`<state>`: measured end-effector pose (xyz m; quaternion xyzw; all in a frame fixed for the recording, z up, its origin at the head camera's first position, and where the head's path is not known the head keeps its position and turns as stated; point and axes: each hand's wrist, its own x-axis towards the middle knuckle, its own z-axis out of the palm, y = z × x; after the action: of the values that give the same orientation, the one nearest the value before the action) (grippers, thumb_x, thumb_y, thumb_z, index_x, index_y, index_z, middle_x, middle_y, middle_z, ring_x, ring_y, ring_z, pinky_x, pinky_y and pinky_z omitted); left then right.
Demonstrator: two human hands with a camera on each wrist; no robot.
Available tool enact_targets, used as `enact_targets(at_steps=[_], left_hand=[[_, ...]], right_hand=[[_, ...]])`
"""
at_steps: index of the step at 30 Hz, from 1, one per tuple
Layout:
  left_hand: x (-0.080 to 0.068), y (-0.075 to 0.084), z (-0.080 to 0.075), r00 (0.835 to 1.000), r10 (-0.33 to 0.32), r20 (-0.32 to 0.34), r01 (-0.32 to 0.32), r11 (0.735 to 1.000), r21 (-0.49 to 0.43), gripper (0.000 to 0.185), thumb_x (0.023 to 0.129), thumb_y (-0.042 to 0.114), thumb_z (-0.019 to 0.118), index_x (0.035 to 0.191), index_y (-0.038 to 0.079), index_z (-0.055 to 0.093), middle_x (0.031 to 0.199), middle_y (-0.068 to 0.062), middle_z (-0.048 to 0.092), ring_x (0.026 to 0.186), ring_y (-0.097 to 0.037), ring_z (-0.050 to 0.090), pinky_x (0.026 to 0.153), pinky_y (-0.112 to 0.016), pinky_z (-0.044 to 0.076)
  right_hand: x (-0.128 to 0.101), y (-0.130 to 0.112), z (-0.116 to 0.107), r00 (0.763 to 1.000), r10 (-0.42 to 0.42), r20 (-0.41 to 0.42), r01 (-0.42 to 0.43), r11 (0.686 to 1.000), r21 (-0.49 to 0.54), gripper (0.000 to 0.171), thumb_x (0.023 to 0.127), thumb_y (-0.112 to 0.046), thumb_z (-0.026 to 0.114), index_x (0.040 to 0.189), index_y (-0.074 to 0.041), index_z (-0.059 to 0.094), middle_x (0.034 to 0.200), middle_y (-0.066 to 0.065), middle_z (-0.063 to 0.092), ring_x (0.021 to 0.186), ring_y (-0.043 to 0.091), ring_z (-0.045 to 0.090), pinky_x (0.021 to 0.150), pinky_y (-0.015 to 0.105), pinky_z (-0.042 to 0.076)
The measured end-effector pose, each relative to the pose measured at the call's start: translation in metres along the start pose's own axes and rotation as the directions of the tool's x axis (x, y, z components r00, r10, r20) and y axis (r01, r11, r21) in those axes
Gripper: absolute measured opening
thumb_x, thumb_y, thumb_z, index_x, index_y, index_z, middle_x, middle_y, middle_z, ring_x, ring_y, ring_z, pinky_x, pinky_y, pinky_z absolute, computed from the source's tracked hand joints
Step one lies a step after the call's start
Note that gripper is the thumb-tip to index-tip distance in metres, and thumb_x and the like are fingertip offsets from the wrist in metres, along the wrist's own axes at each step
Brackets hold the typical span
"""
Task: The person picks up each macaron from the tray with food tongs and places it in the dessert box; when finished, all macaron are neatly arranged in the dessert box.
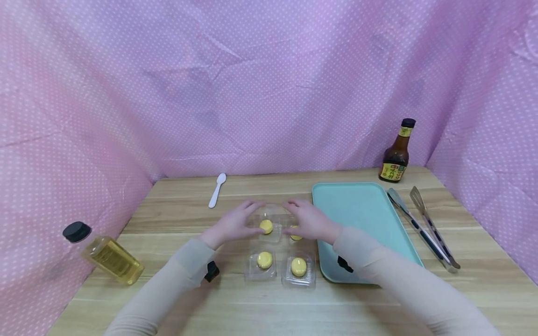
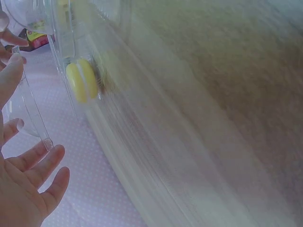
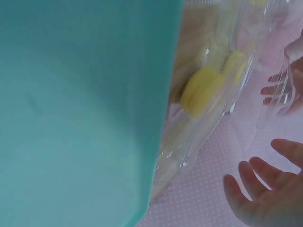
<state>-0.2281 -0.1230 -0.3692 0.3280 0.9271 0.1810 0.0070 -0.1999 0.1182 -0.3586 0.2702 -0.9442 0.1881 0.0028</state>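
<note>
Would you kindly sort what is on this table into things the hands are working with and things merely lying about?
In hand: left hand and right hand, both at the clear clamshell box; yellow macarons in their clear boxes.

Lying about: teal tray, tongs, white spoon, dark sauce bottle, oil bottle.

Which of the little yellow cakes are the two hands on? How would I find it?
Start at the big teal tray on the wooden table; just left of it sit clear plastic boxes with round yellow cakes. Go to the far left one. It alone sits between the left hand and right hand, with its clear lid up.
</note>
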Motion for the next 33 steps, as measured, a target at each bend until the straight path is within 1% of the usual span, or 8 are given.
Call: enact_targets(at_steps=[4,6,9,13,19,23,27,33], left_hand=[[0.0,0.001,0.0,1.0,0.026,0.003,-0.026,1.0,0.003,0.077,0.078,0.036,0.077,0.141,0.011,0.042,0.133,-0.013,0.05,0.117,-0.031,0.054,0.097,-0.047,0.048],[0.0,0.001,0.0,0.999,0.046,0.0,-0.046,0.999,0.004,0.077,0.077,0.035,0.078,0.14,0.009,0.042,0.134,-0.013,0.05,0.118,-0.031,0.053,0.098,-0.047,0.047],[0.001,0.001,0.0,0.998,0.056,0.006,-0.056,0.998,-0.002,0.078,0.076,0.034,0.078,0.14,0.008,0.042,0.136,-0.014,0.049,0.12,-0.032,0.052,0.099,-0.048,0.045],[0.002,0.002,0.002,0.998,0.045,0.032,-0.045,0.999,-0.01,0.079,0.076,0.035,0.078,0.141,0.008,0.041,0.141,-0.017,0.045,0.125,-0.035,0.049,0.103,-0.05,0.042],[0.004,0.003,0.004,0.997,0.021,0.068,-0.022,1.0,0.021,0.082,0.075,0.035,0.078,0.141,0.005,0.041,0.144,-0.019,0.043,0.13,-0.037,0.042,0.107,-0.053,0.035],[0.006,0.002,0.007,0.996,0.011,0.084,-0.014,0.999,0.037,0.083,0.075,0.036,0.078,0.141,0.003,0.041,0.144,-0.018,0.042,0.13,-0.036,0.043,0.108,-0.051,0.035],[0.006,0.0,0.009,0.995,0.013,0.1,-0.015,1.0,0.02,0.081,0.076,0.036,0.077,0.139,0.001,0.042,0.143,-0.019,0.042,0.129,-0.036,0.045,0.108,-0.048,0.037],[0.006,0.0,0.011,0.993,0.004,0.119,-0.004,1.0,-0.001,0.078,0.077,0.035,0.077,0.138,-0.001,0.044,0.143,-0.02,0.042,0.129,-0.036,0.044,0.108,-0.046,0.037]], right_hand=[[0.004,0.002,-0.001,0.997,0.038,0.07,-0.04,0.999,0.035,0.078,0.082,-0.039,0.072,0.144,-0.006,0.038,0.143,0.02,0.042,0.131,0.038,0.04,0.105,0.053,0.038],[0.006,0.002,0.0,0.995,0.045,0.09,-0.049,0.998,0.042,0.079,0.082,-0.04,0.072,0.144,-0.006,0.037,0.144,0.019,0.041,0.132,0.038,0.038,0.107,0.053,0.036],[0.01,0.002,0.002,0.994,0.042,0.105,-0.047,0.998,0.045,0.077,0.081,-0.039,0.072,0.143,-0.004,0.039,0.144,0.019,0.042,0.133,0.038,0.037,0.109,0.054,0.033],[0.014,0.001,0.006,0.993,0.038,0.113,-0.042,0.999,0.033,0.075,0.081,-0.038,0.073,0.14,-0.004,0.043,0.143,0.017,0.044,0.133,0.037,0.037,0.111,0.053,0.031],[0.022,0.0,0.01,0.991,0.036,0.132,-0.037,0.999,0.003,0.073,0.079,-0.039,0.074,0.137,-0.005,0.047,0.14,0.014,0.048,0.134,0.034,0.037,0.112,0.049,0.031],[0.026,-0.003,0.012,0.987,0.049,0.15,-0.047,0.999,-0.021,0.074,0.078,-0.041,0.075,0.137,-0.006,0.048,0.14,0.012,0.049,0.135,0.033,0.037,0.113,0.049,0.029],[0.028,-0.007,0.013,0.984,0.06,0.167,-0.053,0.997,-0.048,0.071,0.078,-0.042,0.074,0.135,-0.007,0.05,0.139,0.011,0.05,0.134,0.033,0.037,0.113,0.05,0.027],[0.029,-0.011,0.013,0.982,0.071,0.174,-0.061,0.996,-0.06,0.068,0.077,-0.043,0.075,0.131,-0.008,0.055,0.136,0.01,0.054,0.133,0.034,0.04,0.112,0.052,0.029]])
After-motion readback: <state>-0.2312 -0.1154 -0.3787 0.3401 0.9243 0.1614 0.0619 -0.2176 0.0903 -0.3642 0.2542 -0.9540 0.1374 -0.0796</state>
